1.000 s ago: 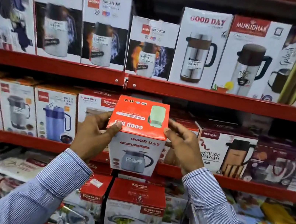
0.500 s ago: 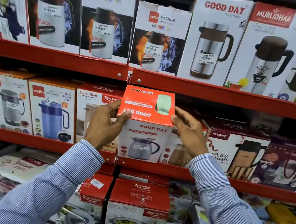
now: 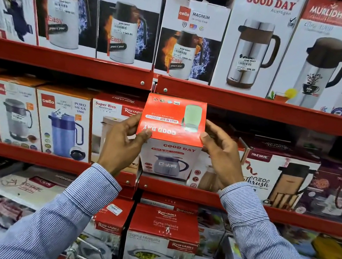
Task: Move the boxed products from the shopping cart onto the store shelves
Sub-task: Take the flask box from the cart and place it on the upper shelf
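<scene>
Red-topped Good Day box [image 3: 169, 138] held in both hands at the middle shelf [image 3: 243, 205].

Left hand [image 3: 121, 146] grips the box's side at 9 o'clock, thumb on the red lid's corner; right hand [image 3: 220, 157] grips at 3 o'clock, thumb on the opposite corner. The box's base sits at the shelf's red front edge, between the Super Riva box [image 3: 107, 128] at its 9 o'clock and the Trueware box [image 3: 269, 178] at 3. Directly at 6 o'clock, on the shelf below, stands a Rishabh box [image 3: 161, 242], with the shopping cart's wire rim [image 3: 82, 256] toward 7.
</scene>
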